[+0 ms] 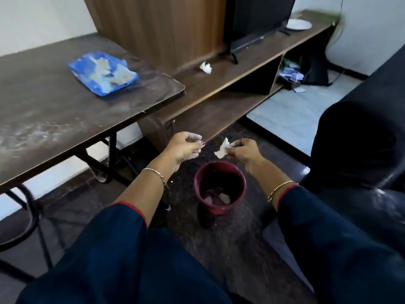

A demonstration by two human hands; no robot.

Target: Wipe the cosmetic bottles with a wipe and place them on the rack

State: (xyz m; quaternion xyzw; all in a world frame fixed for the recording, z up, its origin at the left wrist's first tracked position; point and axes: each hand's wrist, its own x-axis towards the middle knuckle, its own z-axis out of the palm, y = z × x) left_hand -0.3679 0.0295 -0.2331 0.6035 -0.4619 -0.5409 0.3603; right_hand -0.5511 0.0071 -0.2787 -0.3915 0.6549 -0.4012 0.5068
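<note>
Table [54, 110]: dark top at far left, streaked with pale dust, on a black metal frame.
Blue packet [103, 72]: lies flat near the table's right end, crumpled and torn open. Its print is too blurred to read.
Left hand [184, 148]: held out in the air past the table's edge, fingers curled in toward the thumb. I cannot tell whether anything is caught between them.
Crumpled tissue [206, 67]: a small white wad on the low wooden unit [241, 69], well apart from both hands.
Bin [221, 209]: a dark red round bin on the floor, below and between the hands, with a few pale scraps [224, 197] at the bottom.
Wipe [223, 149]: a small white piece hanging above the bin's far rim, between the two hands.
Right hand [245, 153]: fingertips and thumb pinch the wipe by its right edge.
Television [258, 18]: a black screen on thin feet on the unit, against a wood panel.
Plate [299, 24]: white, at the unit's far right end.
Chair [355, 145]: a black padded seat at far right, crowding the right sleeve.
</note>
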